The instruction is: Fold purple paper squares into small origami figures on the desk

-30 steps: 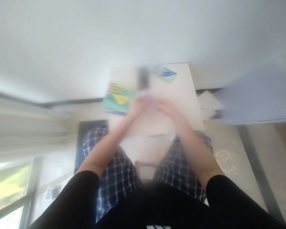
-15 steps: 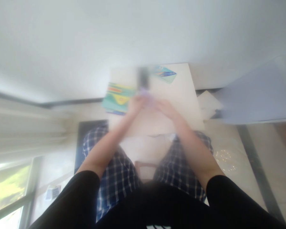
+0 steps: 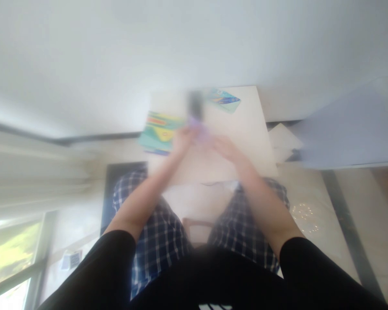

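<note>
The picture is blurred. My left hand (image 3: pixel 183 140) and my right hand (image 3: pixel 224 148) meet over a small pale table (image 3: pixel 245 129), both at a small pale purple thing (image 3: pixel 198 129) that I cannot make out clearly. The fingers of both hands are smeared. A green and yellow booklet (image 3: pixel 160 131) lies just left of my left hand. A dark upright object (image 3: pixel 195 104) stands behind the hands. A turquoise card (image 3: pixel 224 100) lies at the table's far edge.
White papers (image 3: pixel 283 140) and a large pale sheet (image 3: pixel 345 131) lie to the right. My checked-trouser knees (image 3: pixel 155 232) are below the table. A white wall fills the top; a window is at lower left.
The purple thing and my left hand have shifted slightly up and away from me. My right hand has stayed about where it was.
</note>
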`<state>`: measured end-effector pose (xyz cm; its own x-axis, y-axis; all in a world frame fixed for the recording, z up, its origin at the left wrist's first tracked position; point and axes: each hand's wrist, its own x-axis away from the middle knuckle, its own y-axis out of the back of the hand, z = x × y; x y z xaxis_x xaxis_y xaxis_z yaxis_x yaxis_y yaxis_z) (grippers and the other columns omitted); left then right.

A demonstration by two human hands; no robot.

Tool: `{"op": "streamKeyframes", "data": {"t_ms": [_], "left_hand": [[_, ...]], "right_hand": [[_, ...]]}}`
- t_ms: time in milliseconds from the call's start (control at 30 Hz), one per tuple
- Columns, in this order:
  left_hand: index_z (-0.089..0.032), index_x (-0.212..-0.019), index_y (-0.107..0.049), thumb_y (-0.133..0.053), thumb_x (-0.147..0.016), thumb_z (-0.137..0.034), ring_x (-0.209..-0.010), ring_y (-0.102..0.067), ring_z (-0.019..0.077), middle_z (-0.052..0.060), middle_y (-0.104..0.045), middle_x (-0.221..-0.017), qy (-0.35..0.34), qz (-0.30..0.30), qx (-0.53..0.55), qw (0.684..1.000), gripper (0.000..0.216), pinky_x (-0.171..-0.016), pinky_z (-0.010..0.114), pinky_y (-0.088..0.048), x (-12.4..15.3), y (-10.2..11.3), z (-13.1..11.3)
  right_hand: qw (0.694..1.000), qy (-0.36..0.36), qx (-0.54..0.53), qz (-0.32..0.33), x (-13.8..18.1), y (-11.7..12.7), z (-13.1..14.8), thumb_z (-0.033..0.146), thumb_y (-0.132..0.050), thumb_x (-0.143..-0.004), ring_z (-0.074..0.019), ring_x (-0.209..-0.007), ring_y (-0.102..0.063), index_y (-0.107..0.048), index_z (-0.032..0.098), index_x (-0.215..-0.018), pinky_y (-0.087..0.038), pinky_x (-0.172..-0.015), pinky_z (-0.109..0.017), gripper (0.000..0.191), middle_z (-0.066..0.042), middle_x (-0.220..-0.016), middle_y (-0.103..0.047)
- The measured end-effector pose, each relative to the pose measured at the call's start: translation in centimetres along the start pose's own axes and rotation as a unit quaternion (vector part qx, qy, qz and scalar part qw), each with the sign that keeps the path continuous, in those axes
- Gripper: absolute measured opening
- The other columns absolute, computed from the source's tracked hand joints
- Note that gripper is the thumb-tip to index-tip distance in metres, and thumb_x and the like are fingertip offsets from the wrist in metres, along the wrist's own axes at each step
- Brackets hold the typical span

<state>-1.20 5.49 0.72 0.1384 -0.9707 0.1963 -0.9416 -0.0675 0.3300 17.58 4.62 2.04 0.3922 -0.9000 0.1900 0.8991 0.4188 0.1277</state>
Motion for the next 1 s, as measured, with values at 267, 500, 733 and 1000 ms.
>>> {"op": "streamKeyframes", "data": {"t_ms": [267,500,733,1000], "left_hand": [[-0.017,-0.091,-0.075,-0.061,-0.085,-0.059,-0.073,-0.073,0.0172,0.005,-0.076,-0.082,0.005,-0.003,0.02,1.0,0.044,-0.059,0.022,-0.058,0.0,-0.2,0.0],[-0.018,-0.092,-0.076,-0.065,-0.085,-0.052,-0.084,-0.073,0.0195,0.005,-0.077,-0.086,0.014,0.012,0.019,1.0,0.036,-0.069,0.024,-0.058,0.0,-0.1,0.0],[-0.016,-0.09,-0.074,-0.063,-0.09,-0.028,-0.096,-0.072,0.0212,0.006,-0.077,-0.096,0.01,0.039,-0.014,0.999,0.016,-0.087,0.029,-0.055,1.4,-1.1,-0.9],[-0.017,-0.089,-0.074,-0.073,-0.082,-0.027,-0.103,-0.071,0.0231,0.007,-0.077,-0.102,-0.024,0.043,0.007,0.999,0.012,-0.092,0.032,-0.056,1.5,-1.0,-1.0]], "right_hand": [[0.992,0.007,0.109,-0.065,-0.7,-0.6,-1.5,0.058,-0.054,-0.091,-0.0152,-0.066,-0.065,-0.068,0.018,-0.075,-0.052,-0.07,-0.027,0.046,-0.001,-0.067,-0.07],[0.983,0.002,0.133,-0.123,-1.2,0.2,-1.7,0.068,-0.041,-0.092,-0.0177,-0.081,-0.071,-0.074,0.018,-0.097,-0.054,-0.082,-0.03,0.06,-0.004,-0.082,-0.075],[0.981,-0.024,0.156,-0.11,-0.9,-0.5,-0.5,0.047,-0.064,-0.087,-0.0221,-0.082,-0.073,-0.077,0.014,-0.089,-0.057,-0.074,-0.031,0.036,-0.006,-0.078,-0.077],[0.965,-0.007,0.237,-0.114,-0.7,-0.7,-0.2,0.037,-0.061,-0.091,-0.0249,-0.084,-0.075,-0.076,0.013,-0.076,-0.057,-0.083,-0.035,0.031,-0.008,-0.076,-0.077]]}}
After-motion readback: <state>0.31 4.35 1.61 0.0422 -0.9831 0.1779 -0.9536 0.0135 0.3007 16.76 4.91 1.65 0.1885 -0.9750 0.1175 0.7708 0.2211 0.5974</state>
